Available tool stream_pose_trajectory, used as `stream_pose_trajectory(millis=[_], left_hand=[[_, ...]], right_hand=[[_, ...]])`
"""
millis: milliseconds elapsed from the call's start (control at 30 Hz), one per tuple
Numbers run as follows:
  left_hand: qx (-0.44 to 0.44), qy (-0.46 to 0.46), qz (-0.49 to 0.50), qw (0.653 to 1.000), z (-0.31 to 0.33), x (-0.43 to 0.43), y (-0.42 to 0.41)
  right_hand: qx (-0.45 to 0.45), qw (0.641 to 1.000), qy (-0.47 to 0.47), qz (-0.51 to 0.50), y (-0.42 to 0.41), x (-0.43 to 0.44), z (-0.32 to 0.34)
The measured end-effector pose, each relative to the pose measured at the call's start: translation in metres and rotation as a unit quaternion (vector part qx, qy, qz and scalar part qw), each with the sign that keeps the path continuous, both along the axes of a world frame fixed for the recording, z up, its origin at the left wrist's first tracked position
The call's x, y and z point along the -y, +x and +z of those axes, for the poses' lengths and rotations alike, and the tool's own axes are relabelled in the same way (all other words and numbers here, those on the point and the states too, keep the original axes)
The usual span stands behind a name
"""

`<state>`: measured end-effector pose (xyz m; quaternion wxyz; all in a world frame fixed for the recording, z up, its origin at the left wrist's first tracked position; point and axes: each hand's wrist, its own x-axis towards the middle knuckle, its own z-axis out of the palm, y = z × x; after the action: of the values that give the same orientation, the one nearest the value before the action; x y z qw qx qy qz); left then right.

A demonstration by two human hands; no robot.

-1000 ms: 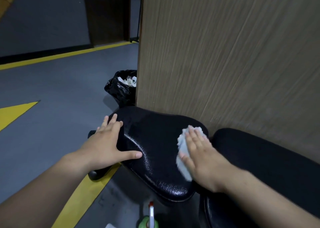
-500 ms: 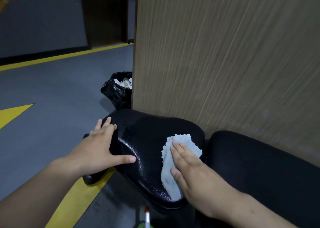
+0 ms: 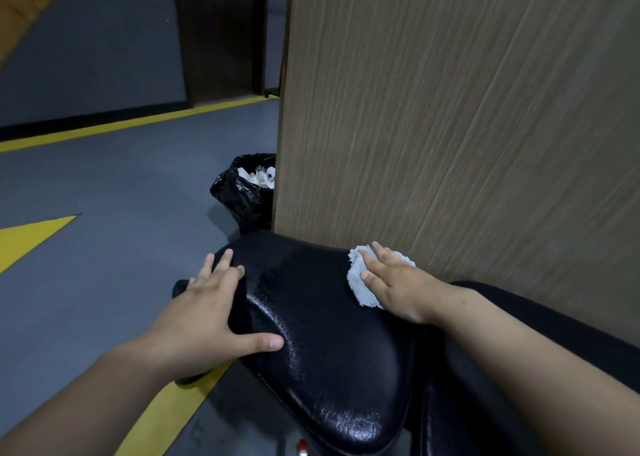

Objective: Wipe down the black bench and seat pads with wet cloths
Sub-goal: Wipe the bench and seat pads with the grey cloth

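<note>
A glossy black seat pad (image 3: 322,334) fills the lower middle of the head view, its surface wet and shiny. My right hand (image 3: 398,282) presses a pale grey-white cloth (image 3: 358,279) flat against the pad's far right corner, next to the wooden panel. My left hand (image 3: 207,320) rests on the pad's left edge, fingers spread and thumb lying across the top. A second black pad (image 3: 554,345), the longer bench part, runs off to the right under my right forearm.
A tall wood-grain panel (image 3: 450,126) stands directly behind the pads. A black bin bag (image 3: 244,192) with white waste sits on the grey floor at the panel's left corner. Yellow floor lines (image 3: 31,237) cross the floor. A spray bottle tip (image 3: 302,448) shows at the bottom edge.
My right hand has slid the cloth from the pad's near middle up to its far right corner by the panel. My left hand has stayed on the left edge.
</note>
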<state>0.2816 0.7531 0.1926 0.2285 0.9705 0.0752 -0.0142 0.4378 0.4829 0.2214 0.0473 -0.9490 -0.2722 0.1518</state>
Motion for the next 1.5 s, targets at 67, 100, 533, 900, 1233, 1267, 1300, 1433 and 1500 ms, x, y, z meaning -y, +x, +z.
stream_pose_trajectory(millis=[67,100,533,900,1233,1267,1300,1433,1500], left_hand=[[0.003,-0.002,0.0,1.0,-0.002,-0.001,0.0],[0.005,-0.003,-0.002,1.0,-0.003,-0.001,0.0],[0.018,-0.006,-0.002,1.0,-0.008,-0.005,-0.001],[0.112,-0.08,-0.021,0.99,-0.016,-0.038,-0.002],[0.076,-0.095,0.048,0.991,-0.028,-0.054,-0.008],[0.066,-0.105,0.051,0.991,-0.03,-0.055,-0.008],[0.06,-0.115,0.053,0.99,-0.031,-0.057,-0.009],[0.07,-0.156,0.047,0.984,-0.033,-0.06,-0.01],[0.078,-0.175,0.043,0.98,-0.034,-0.061,-0.01]], right_hand=[[0.008,1.0,-0.017,0.0,0.003,-0.017,0.003],[0.012,1.0,-0.023,0.001,0.003,-0.028,0.005],[-0.025,1.0,-0.004,0.011,0.029,-0.148,-0.002],[-0.031,0.997,0.021,0.066,0.026,-0.202,-0.002],[0.007,0.987,0.0,0.158,0.007,-0.208,-0.002],[0.007,0.987,-0.005,0.162,0.005,-0.207,0.001],[0.008,0.986,-0.011,0.168,0.001,-0.208,0.003],[0.019,0.979,-0.016,0.202,-0.015,-0.209,0.009],[0.034,0.975,-0.01,0.22,-0.023,-0.21,0.006]])
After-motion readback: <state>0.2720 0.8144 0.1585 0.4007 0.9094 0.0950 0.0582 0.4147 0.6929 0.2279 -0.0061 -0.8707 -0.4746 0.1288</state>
